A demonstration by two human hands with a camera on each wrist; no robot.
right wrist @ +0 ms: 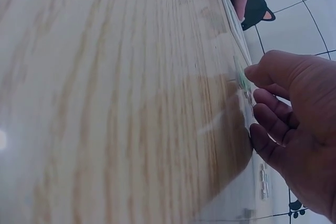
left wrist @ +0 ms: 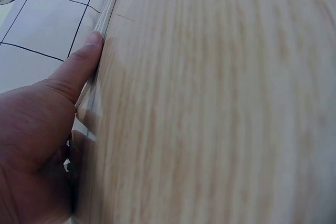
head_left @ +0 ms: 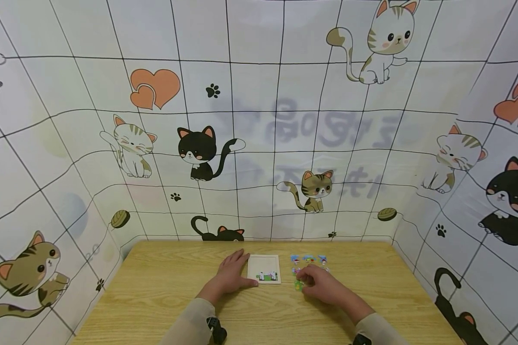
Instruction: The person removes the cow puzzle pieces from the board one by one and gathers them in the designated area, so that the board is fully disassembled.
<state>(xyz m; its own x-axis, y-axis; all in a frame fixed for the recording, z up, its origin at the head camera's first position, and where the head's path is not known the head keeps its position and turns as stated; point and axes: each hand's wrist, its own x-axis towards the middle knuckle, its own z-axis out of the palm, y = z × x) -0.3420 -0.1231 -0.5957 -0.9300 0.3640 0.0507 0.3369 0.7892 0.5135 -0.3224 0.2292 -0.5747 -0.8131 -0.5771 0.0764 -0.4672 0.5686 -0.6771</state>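
Note:
A small square white-framed puzzle tray (head_left: 264, 258) lies on the table, with colourful pieces (head_left: 267, 276) along its lower edge. My left hand (head_left: 229, 275) rests at the tray's left side, fingers extended and thumb along the lower left corner. Right of the tray, my right hand (head_left: 321, 286) is bent over a group of loose puzzle pieces (head_left: 309, 258) and partly hides them. Its thumb and forefinger pinch a green puzzle piece (head_left: 299, 285) at the group's lower left. In the right wrist view, the green piece (right wrist: 242, 80) shows at the thumb tip.
The wooden table (head_left: 155, 297) reaches back to a wall covering (head_left: 259, 143) printed with cats and grid lines. More covering stands at both sides. A dark band (head_left: 217, 330) sits on the left wrist.

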